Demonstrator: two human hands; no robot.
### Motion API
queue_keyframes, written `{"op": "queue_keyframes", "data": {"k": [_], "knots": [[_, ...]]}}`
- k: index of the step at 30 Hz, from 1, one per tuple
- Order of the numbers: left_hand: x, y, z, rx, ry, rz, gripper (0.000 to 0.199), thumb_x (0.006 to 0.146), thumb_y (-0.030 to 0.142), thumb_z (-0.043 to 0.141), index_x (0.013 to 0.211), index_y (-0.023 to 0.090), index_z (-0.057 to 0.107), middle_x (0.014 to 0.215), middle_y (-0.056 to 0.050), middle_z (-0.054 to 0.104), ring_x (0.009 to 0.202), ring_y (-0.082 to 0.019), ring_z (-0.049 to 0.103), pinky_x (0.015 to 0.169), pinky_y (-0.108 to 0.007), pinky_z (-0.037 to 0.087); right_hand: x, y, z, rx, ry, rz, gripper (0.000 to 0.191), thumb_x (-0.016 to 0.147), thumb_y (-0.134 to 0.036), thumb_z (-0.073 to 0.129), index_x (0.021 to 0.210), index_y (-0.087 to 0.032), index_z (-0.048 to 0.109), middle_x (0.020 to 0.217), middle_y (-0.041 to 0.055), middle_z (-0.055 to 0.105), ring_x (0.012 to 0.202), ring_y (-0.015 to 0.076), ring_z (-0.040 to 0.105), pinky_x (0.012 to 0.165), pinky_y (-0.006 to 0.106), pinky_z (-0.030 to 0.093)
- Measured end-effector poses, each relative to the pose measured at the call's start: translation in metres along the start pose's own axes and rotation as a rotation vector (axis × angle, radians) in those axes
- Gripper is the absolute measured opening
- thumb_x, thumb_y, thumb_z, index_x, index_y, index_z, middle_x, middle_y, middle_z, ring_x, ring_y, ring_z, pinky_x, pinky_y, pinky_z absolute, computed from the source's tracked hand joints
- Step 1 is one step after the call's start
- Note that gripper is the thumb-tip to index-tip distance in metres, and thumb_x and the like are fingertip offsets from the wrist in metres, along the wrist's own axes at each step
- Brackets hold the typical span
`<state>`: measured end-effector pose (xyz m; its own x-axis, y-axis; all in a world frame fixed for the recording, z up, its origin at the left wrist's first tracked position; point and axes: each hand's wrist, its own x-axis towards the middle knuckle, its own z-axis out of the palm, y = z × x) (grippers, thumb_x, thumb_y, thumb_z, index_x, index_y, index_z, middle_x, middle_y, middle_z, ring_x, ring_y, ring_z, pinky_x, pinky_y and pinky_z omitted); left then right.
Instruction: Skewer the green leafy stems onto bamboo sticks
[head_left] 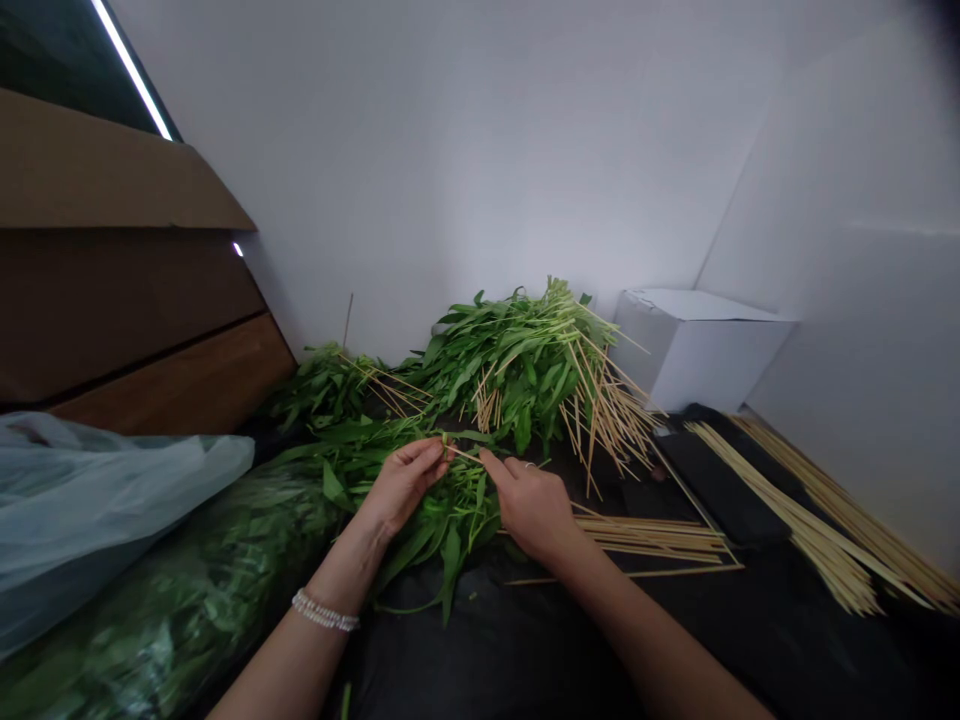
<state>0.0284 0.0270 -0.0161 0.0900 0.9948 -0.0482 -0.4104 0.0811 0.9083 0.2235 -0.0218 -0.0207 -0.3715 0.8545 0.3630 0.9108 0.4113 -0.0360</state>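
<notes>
My left hand is closed in a pinch on a green leafy stem, whose pale end shows at the fingertips. In my right hand is a thin wooden skewer, pointing left to the stem between the left fingers. Whether its tip is inside the stem I cannot tell. Beneath both hands lie loose leafy greens. Past the right hand, a heap of greens on skewers rests against the wall, bare stick ends fanning to the right.
Loose skewers lie right of my hand, beside a black block and longer stick bundles. A white box stands at the back right. Bagged greens, a plastic bag and a cardboard box occupy the left.
</notes>
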Motion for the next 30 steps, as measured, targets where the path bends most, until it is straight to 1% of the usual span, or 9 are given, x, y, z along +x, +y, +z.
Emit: {"op": "queue_keyframes", "data": {"k": [6, 13, 16, 21, 24, 30], "knots": [[-0.0002, -0.0002, 0.0001, 0.012, 0.013, -0.002, 0.033, 0.051, 0.027, 0.091, 0.077, 0.012, 0.077, 0.074, -0.006, 0.075, 0.065, -0.01, 0.066, 0.064, -0.017, 0.054, 0.0006, 0.0002, 0.0011, -0.007, 0.0, 0.002, 0.051, 0.091, -0.013, 0.039, 0.142, -0.022, 0.042, 0.1, 0.0068, 0.066, 0.083, 0.0176, 0.062, 0.065, 0.024, 0.041], [0.0018, -0.0007, -0.0014, 0.025, 0.055, 0.0, 0.033, 0.048, 0.025, 0.091, 0.075, 0.013, 0.076, 0.071, -0.005, 0.075, 0.066, -0.01, 0.066, 0.064, -0.018, 0.053, -0.0001, -0.0019, 0.0001, -0.009, -0.012, 0.004, 0.05, 0.091, -0.013, 0.04, 0.141, -0.02, 0.042, 0.1, 0.0084, 0.067, 0.082, 0.0172, 0.063, 0.065, 0.024, 0.042], [0.0021, -0.0001, -0.0028, 0.057, 0.066, 0.009, 0.032, 0.048, 0.025, 0.091, 0.074, 0.013, 0.076, 0.07, -0.004, 0.075, 0.066, -0.011, 0.067, 0.064, -0.018, 0.052, -0.0007, -0.0024, 0.0013, -0.005, 0.01, -0.006, 0.05, 0.091, -0.012, 0.042, 0.14, -0.019, 0.044, 0.098, 0.0084, 0.067, 0.082, 0.0171, 0.063, 0.065, 0.023, 0.043], [0.0021, 0.0007, -0.0054, 0.125, 0.069, 0.008, 0.031, 0.049, 0.024, 0.091, 0.074, 0.013, 0.076, 0.07, -0.005, 0.075, 0.064, -0.012, 0.066, 0.063, -0.02, 0.05, -0.0016, -0.0036, 0.0026, -0.011, 0.01, -0.015, 0.05, 0.089, -0.012, 0.043, 0.138, -0.019, 0.046, 0.097, 0.0083, 0.067, 0.081, 0.0165, 0.063, 0.063, 0.022, 0.043], [0.0009, 0.0009, -0.005, 0.119, 0.058, -0.004, 0.031, 0.049, 0.025, 0.091, 0.073, 0.013, 0.076, 0.07, -0.005, 0.075, 0.064, -0.012, 0.066, 0.063, -0.02, 0.05, -0.0023, -0.0044, 0.0024, -0.014, 0.013, -0.02, 0.05, 0.089, -0.011, 0.043, 0.138, -0.019, 0.046, 0.097, 0.0082, 0.067, 0.08, 0.0166, 0.063, 0.063, 0.023, 0.043], [-0.0027, 0.0017, -0.0018, 0.117, -0.013, -0.043, 0.031, 0.051, 0.026, 0.09, 0.075, 0.013, 0.076, 0.069, -0.005, 0.074, 0.064, -0.01, 0.065, 0.062, -0.017, 0.05, -0.0032, -0.0067, 0.0027, -0.006, 0.028, -0.04, 0.046, 0.089, -0.01, 0.043, 0.134, -0.018, 0.048, 0.095, 0.007, 0.067, 0.079, 0.0172, 0.064, 0.063, 0.023, 0.043]]}}
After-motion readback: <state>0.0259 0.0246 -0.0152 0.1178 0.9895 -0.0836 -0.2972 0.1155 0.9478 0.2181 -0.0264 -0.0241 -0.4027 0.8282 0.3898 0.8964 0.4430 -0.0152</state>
